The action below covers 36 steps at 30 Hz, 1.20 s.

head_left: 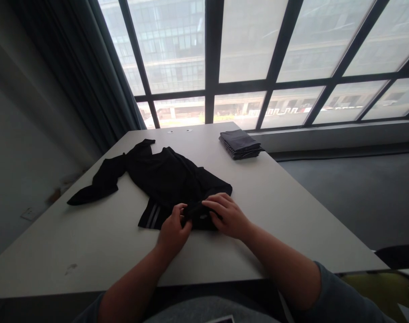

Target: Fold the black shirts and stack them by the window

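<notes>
A black long-sleeved garment (160,172) lies spread on the white table, one sleeve reaching out to the far left. Its near edge shows a dark flap with two pale stripes. My left hand (174,228) pinches a bunched bit of the black cloth between thumb and fingers. Close by on the right, my right hand (227,215) has its fingers curled over the same bunched part. A small whitish spot, perhaps a label, shows between the hands. The fingertips are partly hidden in the dark fabric.
On the table's (285,224) far right side sits a neat stack of folded dark cloth (240,143), with a striped edge showing. Large windows (244,45) stand behind the table. A dark curtain (72,58) hangs at the left, and part of a chair (379,287) is at the lower right.
</notes>
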Each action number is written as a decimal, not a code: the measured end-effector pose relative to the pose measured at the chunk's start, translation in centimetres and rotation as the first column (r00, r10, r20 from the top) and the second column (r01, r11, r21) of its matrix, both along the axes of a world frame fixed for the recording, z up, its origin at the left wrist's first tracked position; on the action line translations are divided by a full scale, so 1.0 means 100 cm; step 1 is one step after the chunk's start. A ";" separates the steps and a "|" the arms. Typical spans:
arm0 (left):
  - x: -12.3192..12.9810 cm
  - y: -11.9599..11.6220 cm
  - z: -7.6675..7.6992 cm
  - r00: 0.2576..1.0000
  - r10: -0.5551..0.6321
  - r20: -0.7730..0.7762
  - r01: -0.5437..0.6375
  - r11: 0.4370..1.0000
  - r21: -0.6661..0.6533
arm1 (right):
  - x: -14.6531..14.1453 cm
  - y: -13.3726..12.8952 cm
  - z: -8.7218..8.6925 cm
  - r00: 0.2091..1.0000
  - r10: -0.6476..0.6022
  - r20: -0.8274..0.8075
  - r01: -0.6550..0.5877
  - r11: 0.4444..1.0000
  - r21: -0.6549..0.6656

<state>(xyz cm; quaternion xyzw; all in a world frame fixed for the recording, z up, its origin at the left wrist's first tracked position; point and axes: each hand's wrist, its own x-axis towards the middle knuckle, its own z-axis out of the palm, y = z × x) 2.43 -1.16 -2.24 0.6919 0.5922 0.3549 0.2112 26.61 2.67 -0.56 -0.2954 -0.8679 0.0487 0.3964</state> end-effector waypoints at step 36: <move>-0.025 -0.012 0.048 0.702 -0.118 0.703 0.173 0.985 -0.007 | 0.001 0.008 0.008 0.488 -0.427 -0.762 -0.763 0.215 -0.609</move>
